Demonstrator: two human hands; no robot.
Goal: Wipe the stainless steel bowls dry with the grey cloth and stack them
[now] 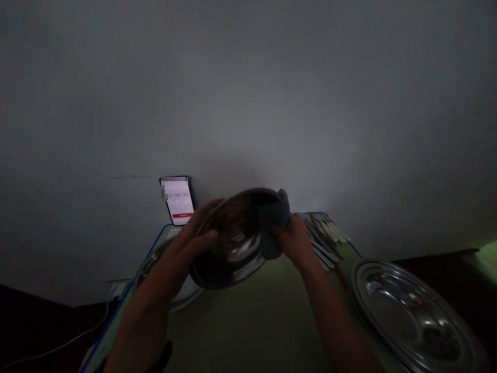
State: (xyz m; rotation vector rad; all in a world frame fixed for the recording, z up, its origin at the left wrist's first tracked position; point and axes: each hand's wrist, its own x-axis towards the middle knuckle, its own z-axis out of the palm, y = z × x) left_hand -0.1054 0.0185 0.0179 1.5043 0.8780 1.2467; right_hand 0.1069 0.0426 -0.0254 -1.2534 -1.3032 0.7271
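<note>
A shiny metal bowl (pixel 233 264) is held up, tilted, above the table between my two hands. My left hand (pixel 194 235) grips its left rim, the thumb on the inner side and the fingers behind. At the right rim my right hand (pixel 293 238) is closed on a grey cloth (pixel 274 217), which is folded over the bowl's edge and pressed to it. The fingers behind the cloth are hidden. Below my left forearm lies another round metal dish (pixel 186 300), partly covered by the arm and the bowl.
A phone (pixel 180 202) with a lit screen leans on the wall at the table's back left. Several utensils (pixel 324 238) lie at the back right. A large metal basin (pixel 415 316) sits at the right edge of the green table (pixel 248 331). A white cable (pixel 89 331) hangs at left.
</note>
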